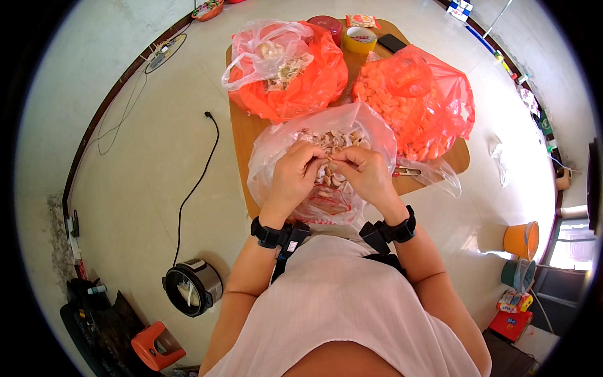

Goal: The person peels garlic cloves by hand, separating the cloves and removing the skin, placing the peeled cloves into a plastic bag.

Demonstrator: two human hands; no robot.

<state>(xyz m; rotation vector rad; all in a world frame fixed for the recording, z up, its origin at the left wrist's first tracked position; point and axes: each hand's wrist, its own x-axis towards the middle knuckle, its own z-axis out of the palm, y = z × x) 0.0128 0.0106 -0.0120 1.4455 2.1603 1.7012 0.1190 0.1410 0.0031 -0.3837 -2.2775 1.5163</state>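
Note:
Above an opened translucent plastic bag [264, 158], my left hand [297, 172] and my right hand [365, 172] meet fingertip to fingertip. A small garlic clove [329, 158] is pinched between them, mostly covered by the thumbs and fingers. Loose unpeeled garlic cloves [337, 179] and bits of skin lie in the bag beneath. Beyond my right hand, a red plastic bag [452, 94] holds many pale peeled-looking cloves [381, 101], seen partly through the film. Another red bag [330, 70], farther left, holds dry garlic skins [289, 73] beside a crumpled clear bag [242, 61].
All the bags rest on a wooden table [239, 151]. A small red-handled metal tool [407, 172] lies right of my right hand. Behind stand a yellow tape roll [360, 45], a dark phone [392, 43] and a red round container [327, 27]. A rice cooker [207, 278] with its cord is on the floor.

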